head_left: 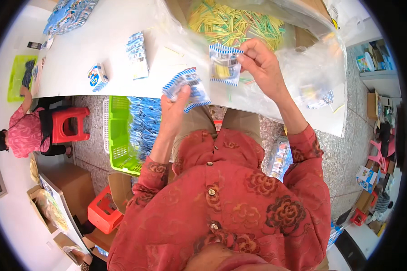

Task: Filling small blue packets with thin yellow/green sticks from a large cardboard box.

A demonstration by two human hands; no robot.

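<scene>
Above the white table | right hand pinches small blue-striped clear plastic packet by its top corner | left hand clasps a stack of like packets | looks light, limp, slippery; edges grip best

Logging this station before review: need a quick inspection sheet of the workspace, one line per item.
Surface: white table, mostly bare at the middle.
Job's things: blue-and-white striped packet pinched in the right hand; a bunch of similar packets gripped in the left hand.
Clutter: clear bag of yellow and green sticks; stack of packets; small box; heap of packets at the far left corner.
Hands: both bare, both closed on packets, raised above the table edge.
Cables: nothing seen.
Surroundings: green basket of packets on the floor, red stools, cardboard boxes, another person seated at left.
</scene>
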